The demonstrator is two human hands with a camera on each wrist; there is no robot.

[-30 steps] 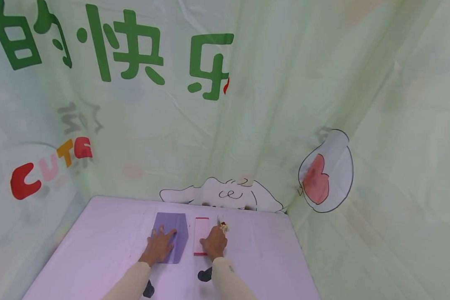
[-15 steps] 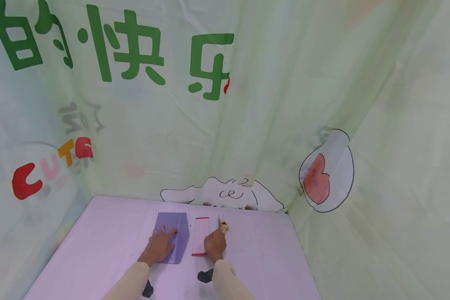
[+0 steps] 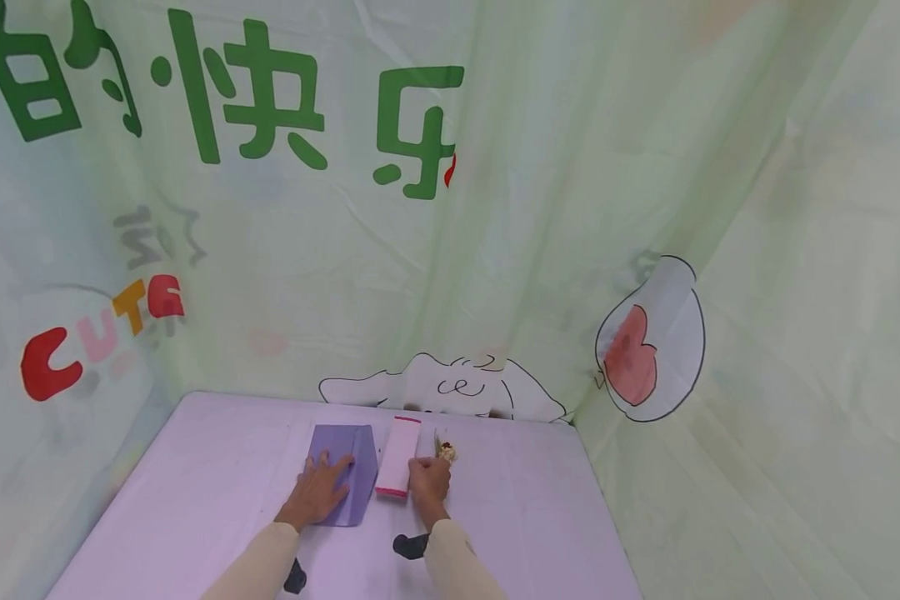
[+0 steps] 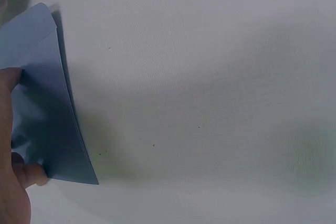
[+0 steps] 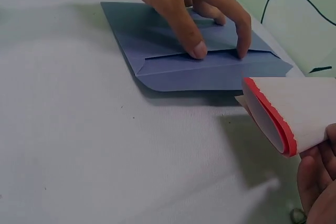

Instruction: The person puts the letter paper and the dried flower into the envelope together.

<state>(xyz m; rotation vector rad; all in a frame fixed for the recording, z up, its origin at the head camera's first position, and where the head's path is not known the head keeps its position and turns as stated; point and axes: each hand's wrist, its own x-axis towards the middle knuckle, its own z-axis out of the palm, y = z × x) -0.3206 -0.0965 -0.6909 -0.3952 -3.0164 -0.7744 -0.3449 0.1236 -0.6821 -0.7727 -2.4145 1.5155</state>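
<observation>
A purple-blue envelope (image 3: 362, 471) lies on the table, its flap side facing up. My left hand (image 3: 317, 490) rests on it with spread fingers; in the right wrist view, the thumb and a finger press at the mouth of the envelope (image 5: 189, 82), by the unfolded flap. My right hand (image 3: 430, 483) pinches a folded sheet of pale pink paper (image 3: 399, 458) with red ends, held by its right side. In the right wrist view this folded paper (image 5: 307, 106) hangs above the table, its layered red end toward the envelope.
A small bunch of dried flowers (image 3: 446, 451) lies just beyond my right hand. Black pieces (image 3: 411, 547) sit at the wrists. A pale printed curtain (image 3: 540, 250) encloses the back and sides of the lilac-looking table (image 3: 540, 508).
The folded paper, flat beside my right hand before, is now raised, tilted and shifted away from me in the right hand's pinch. My left hand and the envelope stay put.
</observation>
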